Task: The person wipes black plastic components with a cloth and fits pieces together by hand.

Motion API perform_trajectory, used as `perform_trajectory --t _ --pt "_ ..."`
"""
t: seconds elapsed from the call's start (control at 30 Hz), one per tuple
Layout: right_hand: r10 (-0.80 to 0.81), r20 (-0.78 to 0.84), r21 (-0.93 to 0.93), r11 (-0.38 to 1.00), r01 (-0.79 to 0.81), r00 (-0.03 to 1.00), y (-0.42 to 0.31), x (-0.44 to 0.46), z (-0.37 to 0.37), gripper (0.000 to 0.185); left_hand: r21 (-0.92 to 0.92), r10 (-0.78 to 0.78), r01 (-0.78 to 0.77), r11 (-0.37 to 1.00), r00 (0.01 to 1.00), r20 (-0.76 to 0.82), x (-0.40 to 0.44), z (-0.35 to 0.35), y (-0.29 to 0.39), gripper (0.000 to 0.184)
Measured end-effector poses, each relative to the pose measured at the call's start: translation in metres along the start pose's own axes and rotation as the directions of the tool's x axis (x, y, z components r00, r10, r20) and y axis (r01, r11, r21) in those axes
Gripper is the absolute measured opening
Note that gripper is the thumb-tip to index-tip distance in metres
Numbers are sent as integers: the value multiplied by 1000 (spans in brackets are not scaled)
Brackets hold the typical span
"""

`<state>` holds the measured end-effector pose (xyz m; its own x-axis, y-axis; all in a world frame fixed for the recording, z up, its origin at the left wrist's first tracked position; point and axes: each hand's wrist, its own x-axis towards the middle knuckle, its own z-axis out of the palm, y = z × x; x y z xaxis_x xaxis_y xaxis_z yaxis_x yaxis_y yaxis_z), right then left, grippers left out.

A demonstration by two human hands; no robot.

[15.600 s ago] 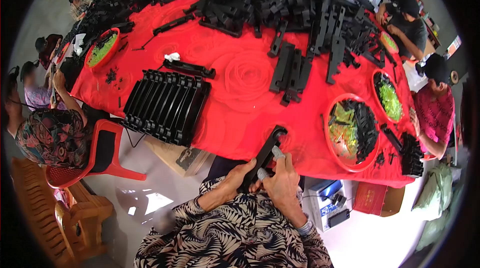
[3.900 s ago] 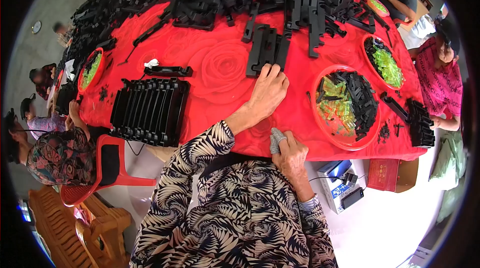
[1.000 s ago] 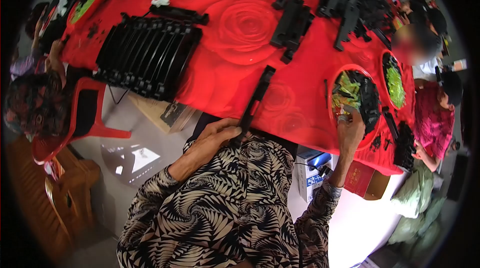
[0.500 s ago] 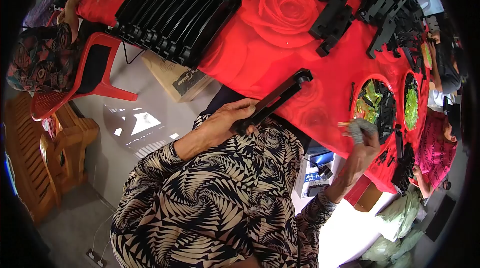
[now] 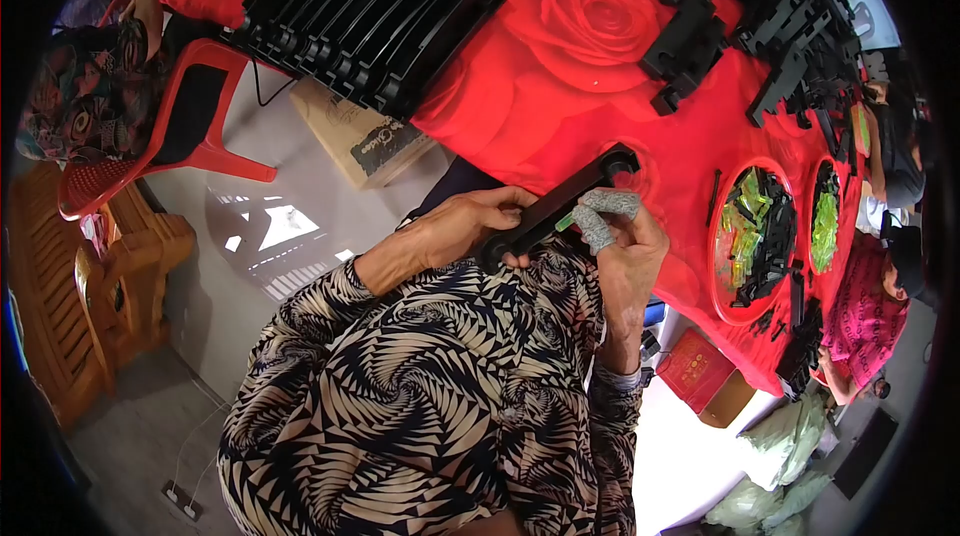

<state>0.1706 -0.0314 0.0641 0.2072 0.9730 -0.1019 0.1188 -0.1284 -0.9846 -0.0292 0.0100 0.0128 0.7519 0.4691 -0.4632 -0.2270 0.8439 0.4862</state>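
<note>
My left hand point(image 5: 465, 228) is wrapped round the lower end of a long black plastic part point(image 5: 560, 204), which slants up to the right above my lap. My right hand point(image 5: 630, 238), with grey wrapping on its thumb and finger, pinches a small green piece point(image 5: 565, 222) against the middle of that part. On the red table point(image 5: 480, 116), a row of similar black parts point(image 5: 370, 21) lies at the upper left. A red-rimmed bowl point(image 5: 716, 254) at the right holds yellow-green and black small pieces.
More black parts point(image 5: 800, 31) are heaped at the upper right. A second bowl point(image 5: 825, 216) of green pieces stands beyond the first. People sit at the left point(image 5: 85, 96) and right point(image 5: 870, 306). A red chair point(image 5: 225, 141) and a cardboard box point(image 5: 355, 141) are at the left.
My right hand has come left from beside the bowl to the black part, bringing the small piece with it. The view has turned slightly. My left hand keeps its hold.
</note>
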Motion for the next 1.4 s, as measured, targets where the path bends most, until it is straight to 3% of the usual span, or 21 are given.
perform_trajectory --t 0.07,0.27,0.43,0.73,0.9,0.97,1.07,1.13,1.4 --pt "39 -33 6 999 -39 999 -1 -2 2 20 18 9 -9 1000 1000 -1 3 1 0 35" --pt "-33 -145 107 993 49 989 13 -6 15 20 -96 -3 -2 995 998 -57 10 2 -8 28" --pt "-264 -101 -192 951 241 959 20 -7 20 18 -37 4 -11 999 986 -168 12 4 -12 26" --pt "-303 -80 -251 928 275 950 21 -4 19 18 -12 29 -32 999 977 -210 14 6 -14 27" --pt "-318 -50 -338 897 284 947 16 -3 20 20 -3 21 -22 1000 989 -150 11 6 -11 27" --pt "-437 23 -415 814 406 899 15 -1 20 22 -14 21 -23 1000 989 -143 10 7 -11 27" --pt "-449 26 -442 796 413 893 19 -2 21 21 33 92 -90 995 993 -79 11 6 -13 29" --pt "-432 9 -421 816 395 902 19 -4 21 20 152 147 -137 979 988 -57 10 6 -14 31" --pt "-438 -19 -366 840 401 899 20 -2 20 20 236 150 -122 964 983 -104 8 9 -11 34"
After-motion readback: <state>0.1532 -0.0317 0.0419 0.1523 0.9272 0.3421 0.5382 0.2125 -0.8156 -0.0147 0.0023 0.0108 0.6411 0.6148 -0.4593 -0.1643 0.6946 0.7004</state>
